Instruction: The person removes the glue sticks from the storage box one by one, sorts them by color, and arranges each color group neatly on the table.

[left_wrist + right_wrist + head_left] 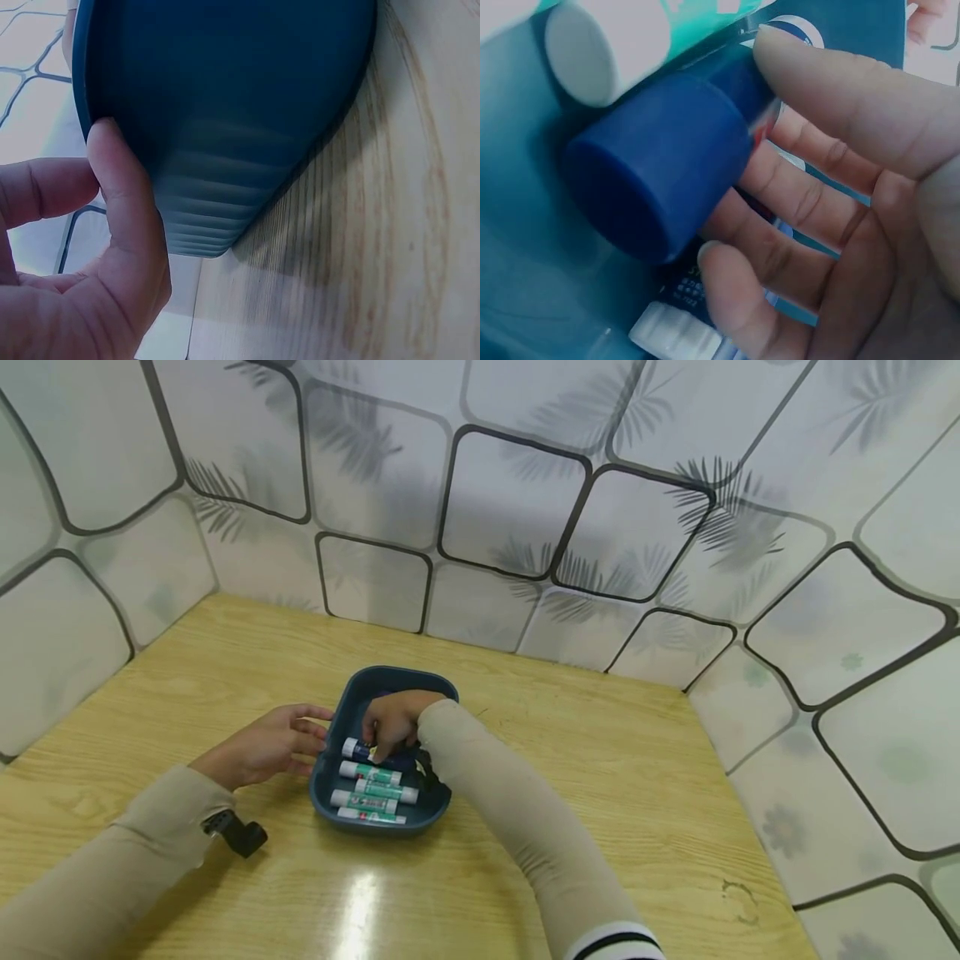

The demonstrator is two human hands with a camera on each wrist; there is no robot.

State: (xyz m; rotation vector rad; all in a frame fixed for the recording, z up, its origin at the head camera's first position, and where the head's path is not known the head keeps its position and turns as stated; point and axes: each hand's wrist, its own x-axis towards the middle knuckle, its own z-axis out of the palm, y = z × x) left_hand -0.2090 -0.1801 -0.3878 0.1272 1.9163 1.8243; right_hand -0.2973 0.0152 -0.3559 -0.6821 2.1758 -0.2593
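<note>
In the head view, a dark blue plastic bin stands on the table. My right hand reaches into it. The right wrist view shows its thumb and fingers around a glue stick with a dark blue cap. A second dark glue stick, with a white ribbed end, lies beneath those fingers. Several green-and-white glue sticks lie side by side in the near part of the bin. My left hand is at the bin's left side, fingers extended; in the left wrist view a fingertip touches the rim.
The wooden table spreads around the bin. Patterned wall covering rises behind it and along both sides. A black strap with a small device is on the left wrist.
</note>
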